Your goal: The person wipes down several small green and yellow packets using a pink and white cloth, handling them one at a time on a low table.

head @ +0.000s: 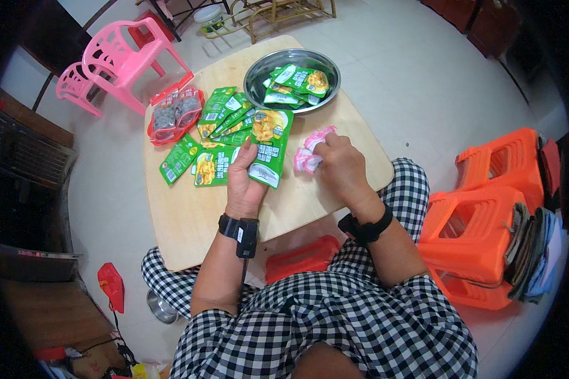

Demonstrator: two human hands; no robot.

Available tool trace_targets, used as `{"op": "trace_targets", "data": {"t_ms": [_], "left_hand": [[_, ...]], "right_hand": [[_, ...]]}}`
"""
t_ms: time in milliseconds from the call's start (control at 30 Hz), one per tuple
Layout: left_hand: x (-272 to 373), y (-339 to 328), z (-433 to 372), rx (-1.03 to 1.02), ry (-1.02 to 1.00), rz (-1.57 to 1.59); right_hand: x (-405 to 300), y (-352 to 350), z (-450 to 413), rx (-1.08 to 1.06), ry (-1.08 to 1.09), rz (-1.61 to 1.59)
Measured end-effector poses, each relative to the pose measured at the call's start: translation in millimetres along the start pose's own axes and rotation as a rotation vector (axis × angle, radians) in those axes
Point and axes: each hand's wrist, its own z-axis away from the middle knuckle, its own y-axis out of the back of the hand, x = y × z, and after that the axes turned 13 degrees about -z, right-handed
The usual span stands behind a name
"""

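Note:
In my left hand (pixel 244 182) is a green food pouch (pixel 271 147) with a picture of yellow food, held up over the wooden table (pixel 294 201). My right hand (pixel 341 163) grips a crumpled white cloth with pink edging (pixel 310 154), just right of that pouch. Several similar green pouches (pixel 223 113) lie in an overlapping pile left of the held one, and more (pixel 213 166) lie beside my left hand. Behind, a round steel basin (pixel 332 102) holds several more green pouches (pixel 303 80). A red tray (pixel 199 113) with clear packets of grey contents stands at the table's left.
Pink plastic chairs (pixel 135 61) stand beyond the table's left corner. Stacked orange stools (pixel 479 222) with folded cloths (pixel 536 251) hanging on them are at my right. Between my legs is a red plastic stool (pixel 303 259). A metal bowl (pixel 161 308) sits on the floor at left.

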Motion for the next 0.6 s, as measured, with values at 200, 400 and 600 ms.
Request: {"op": "trace_targets", "data": {"t_ms": [200,400,600], "left_hand": [[-6.8,-7.5,2.5,-0.043,0.000,-0.039],[-14.1,-11.4,4.3,-0.058,-0.038,-0.333],[-23.6,-13.6,13.7,-0.196,-0.049,-0.316]], "right_hand": [[-14.5,4.5,-2.3,0.091,-0.462,-1.243],[-48.8,-5.0,2.9,0.150,-0.166,-1.204],[-62.0,0.3,1.2,0.261,0.070,-0.730]]}}
